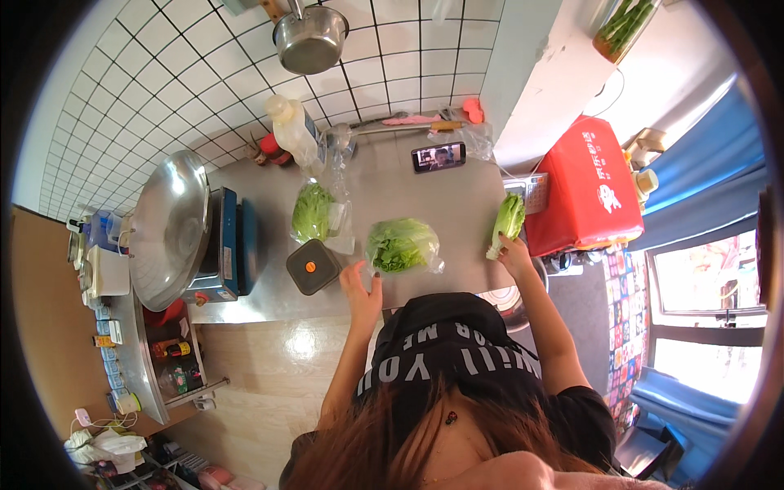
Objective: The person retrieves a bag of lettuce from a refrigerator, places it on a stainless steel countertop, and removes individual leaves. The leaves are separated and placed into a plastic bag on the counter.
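My right hand [516, 256] grips a small head of green lettuce [508, 222] by its lower end, over the right side of the steel counter [392, 177]. My left hand [361, 288] has its fingers apart at the counter's front edge, holding nothing. It is beside a clear plastic bag of leafy lettuce [401, 246]. Just left of that hand is a square container with a dark lid [313, 267]. Behind the container lies a second bag of lettuce [312, 211]. A phone [439, 157] showing a picture rests near the back.
A large wok [171, 233] stands on the stove [223, 245] at left. A plastic jug [297, 135] and a wooden-handled utensil [410, 128] are at the back. A red insulated bag [588, 190] and a scale [533, 191] are at right. A drawer [177, 355] stands open at lower left.
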Available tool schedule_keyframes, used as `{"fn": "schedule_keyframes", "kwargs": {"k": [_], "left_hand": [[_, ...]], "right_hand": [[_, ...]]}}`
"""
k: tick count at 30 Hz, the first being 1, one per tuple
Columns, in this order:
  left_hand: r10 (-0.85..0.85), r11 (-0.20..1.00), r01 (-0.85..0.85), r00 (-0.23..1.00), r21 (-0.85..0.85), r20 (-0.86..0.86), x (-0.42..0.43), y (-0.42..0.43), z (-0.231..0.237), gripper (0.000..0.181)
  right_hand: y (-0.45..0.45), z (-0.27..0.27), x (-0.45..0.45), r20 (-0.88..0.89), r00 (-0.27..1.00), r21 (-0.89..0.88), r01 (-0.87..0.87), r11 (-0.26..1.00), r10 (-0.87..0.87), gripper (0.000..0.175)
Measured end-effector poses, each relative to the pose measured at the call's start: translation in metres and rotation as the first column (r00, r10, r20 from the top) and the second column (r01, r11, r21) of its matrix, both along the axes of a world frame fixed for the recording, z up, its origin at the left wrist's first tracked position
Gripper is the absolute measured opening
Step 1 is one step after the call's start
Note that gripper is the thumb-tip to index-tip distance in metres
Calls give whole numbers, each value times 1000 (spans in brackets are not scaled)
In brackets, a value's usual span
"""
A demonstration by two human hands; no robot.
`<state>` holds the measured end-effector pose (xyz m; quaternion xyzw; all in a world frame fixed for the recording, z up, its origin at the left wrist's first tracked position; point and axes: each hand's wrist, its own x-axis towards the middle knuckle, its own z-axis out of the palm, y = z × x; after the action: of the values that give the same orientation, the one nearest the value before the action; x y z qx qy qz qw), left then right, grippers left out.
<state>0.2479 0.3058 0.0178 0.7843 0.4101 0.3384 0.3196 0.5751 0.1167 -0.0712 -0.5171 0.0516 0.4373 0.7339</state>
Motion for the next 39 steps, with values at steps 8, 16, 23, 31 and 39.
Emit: {"fn": "schedule_keyframes", "kwargs": {"k": [8,16,23,31,39], "left_hand": [[-680,172,978,29,121,732,26,-26,193,56],[424,218,968,-207,123,882,32,-138,325,44],[190,28,954,-298,298,935,48,-131,298,56],[91,-177,853,-483,491,871,79,-114,288,57],[-473,802,589,726,-98,499,156,-75,128,76]], "right_hand": [[7,117,-36,-69,977,465,-149,873,204,62],[2,183,-67,19,962,566,-235,790,272,69],[-10,193,-83,-25,969,615,-179,768,246,78],[-17,191,-94,13,986,640,-135,756,164,69],[-14,205,-102,468,880,162,-172,972,77,69]]}}
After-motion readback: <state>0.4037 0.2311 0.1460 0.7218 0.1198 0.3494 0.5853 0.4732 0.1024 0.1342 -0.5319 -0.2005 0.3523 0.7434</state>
